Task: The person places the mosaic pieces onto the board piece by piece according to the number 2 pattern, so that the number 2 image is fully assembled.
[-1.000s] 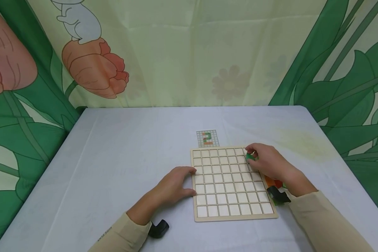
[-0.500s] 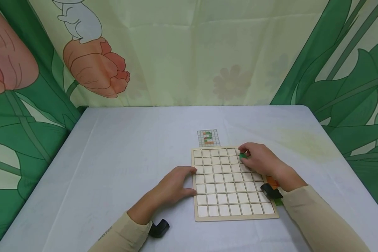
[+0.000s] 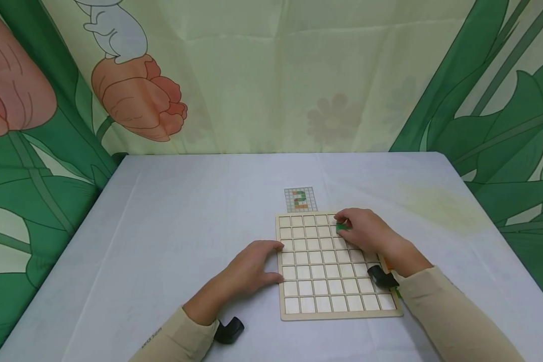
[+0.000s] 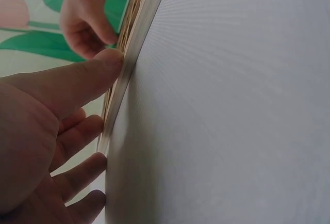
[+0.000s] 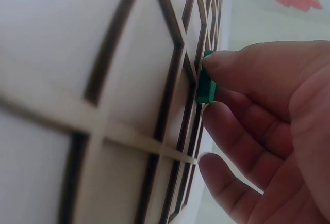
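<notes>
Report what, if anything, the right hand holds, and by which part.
The right hand pinches a green piece by opposite edges, between thumb and fingers.

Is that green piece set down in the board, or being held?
Held: the right hand pinches the green piece over the wooden board, as the right wrist view shows. Whether it touches, I cannot tell.

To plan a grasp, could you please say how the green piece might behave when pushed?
The green piece looks stiff, its edges straight as the right hand pinches it. Its flat faces suggest sliding rather than rolling. Being small, it's probably light.
</notes>
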`<state>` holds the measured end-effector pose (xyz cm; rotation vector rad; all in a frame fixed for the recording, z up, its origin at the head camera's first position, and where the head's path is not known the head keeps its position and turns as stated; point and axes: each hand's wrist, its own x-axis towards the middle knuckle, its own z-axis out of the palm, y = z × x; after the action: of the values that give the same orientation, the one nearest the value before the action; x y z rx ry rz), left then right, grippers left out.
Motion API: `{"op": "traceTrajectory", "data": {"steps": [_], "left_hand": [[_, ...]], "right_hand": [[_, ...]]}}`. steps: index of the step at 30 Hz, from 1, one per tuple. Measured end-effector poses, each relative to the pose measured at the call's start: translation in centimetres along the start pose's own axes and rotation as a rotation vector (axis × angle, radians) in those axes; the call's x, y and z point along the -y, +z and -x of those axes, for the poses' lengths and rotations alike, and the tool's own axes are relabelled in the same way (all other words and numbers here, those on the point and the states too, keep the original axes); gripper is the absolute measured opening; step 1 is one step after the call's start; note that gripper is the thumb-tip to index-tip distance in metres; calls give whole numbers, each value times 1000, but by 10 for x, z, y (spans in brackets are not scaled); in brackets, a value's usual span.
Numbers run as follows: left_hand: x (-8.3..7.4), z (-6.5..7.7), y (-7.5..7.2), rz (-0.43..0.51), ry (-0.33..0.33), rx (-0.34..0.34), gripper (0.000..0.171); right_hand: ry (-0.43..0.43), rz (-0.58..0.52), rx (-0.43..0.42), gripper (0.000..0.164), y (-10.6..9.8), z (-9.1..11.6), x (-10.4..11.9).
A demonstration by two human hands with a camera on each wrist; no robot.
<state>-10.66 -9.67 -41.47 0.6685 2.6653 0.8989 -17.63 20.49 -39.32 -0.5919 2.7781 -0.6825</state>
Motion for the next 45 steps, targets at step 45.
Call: {"op": "traceTrajectory", "data": {"steps": [45], "left_hand": [[-3, 0, -1, -1, -25, 12, 62]], "right_hand": [[42, -70, -25, 36, -12, 12, 9]]}}
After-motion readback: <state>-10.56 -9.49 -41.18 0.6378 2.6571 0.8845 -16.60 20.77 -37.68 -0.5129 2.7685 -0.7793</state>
